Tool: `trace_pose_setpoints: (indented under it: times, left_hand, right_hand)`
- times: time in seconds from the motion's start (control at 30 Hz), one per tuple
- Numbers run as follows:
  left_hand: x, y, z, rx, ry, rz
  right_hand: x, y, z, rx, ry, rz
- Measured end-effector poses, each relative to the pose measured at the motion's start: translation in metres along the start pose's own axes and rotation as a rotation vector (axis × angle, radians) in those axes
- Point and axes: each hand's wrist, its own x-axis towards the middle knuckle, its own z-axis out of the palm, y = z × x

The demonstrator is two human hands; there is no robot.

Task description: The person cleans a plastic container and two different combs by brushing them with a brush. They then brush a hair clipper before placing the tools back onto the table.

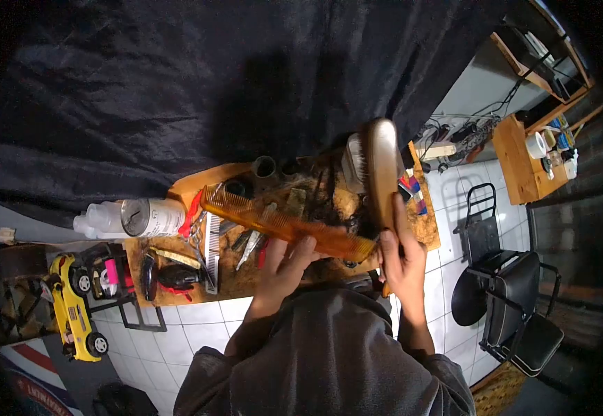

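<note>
The oval wooden brush with a polished brown back [382, 166] is the bigger of the two held things; it looks solid and stiff, with some weight for its size, and its smooth varnished back is probably slippery, so the narrow lower end seems the surest place to grip, clear of the bristles on its left face. The long amber translucent plastic comb [280, 223] looks light and rigid along its spine but thin at the teeth, which would likely bend or snap if squeezed; the plain spine is the safer hold.

The brush stands nearly upright above the right hand [404, 267], which is clamped round its lower end, fingers wrapped over the wood; most of the oval head rises beyond the fingertips. The comb lies slantwise across the top of the left hand [284, 267], which is closed on its lower right part from beneath; the longer stretch runs up and away to that hand's left, and the near tip almost touches the right hand.

Beyond both hands hangs a large black cape [211, 83]; just under them lies a wooden tool shelf [185, 187]; to the left hand's far left lies a white spray bottle [142, 217].
</note>
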Motion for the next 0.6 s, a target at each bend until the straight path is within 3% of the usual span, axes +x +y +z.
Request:
trace_pose_setpoints:
  times: [0.1,0.2,0.3,0.4,0.5,0.6]
  left_hand:
    - [0.006,0.004,-0.013,0.48,0.017,0.078]
    - [0.01,0.022,0.008,0.518,0.147,0.137]
    - [0.01,0.005,-0.002,0.261,0.137,0.11]
    - [0.01,-0.001,0.003,-0.27,0.07,0.136]
    - [0.008,-0.002,-0.001,-0.381,0.137,0.212]
    - [0.006,-0.005,-0.001,-0.164,0.262,0.163]
  right_hand:
    - [-0.003,-0.005,-0.006,0.154,-0.026,0.047]
    - [-0.012,-0.008,-0.006,0.216,-0.11,0.104]
    - [-0.015,-0.005,-0.002,0.09,-0.181,0.019]
    - [-0.016,-0.009,0.007,0.043,-0.232,-0.101]
    - [-0.016,-0.007,0.01,-0.04,-0.288,-0.239]
    - [-0.016,-0.009,0.01,-0.047,-0.224,-0.25]
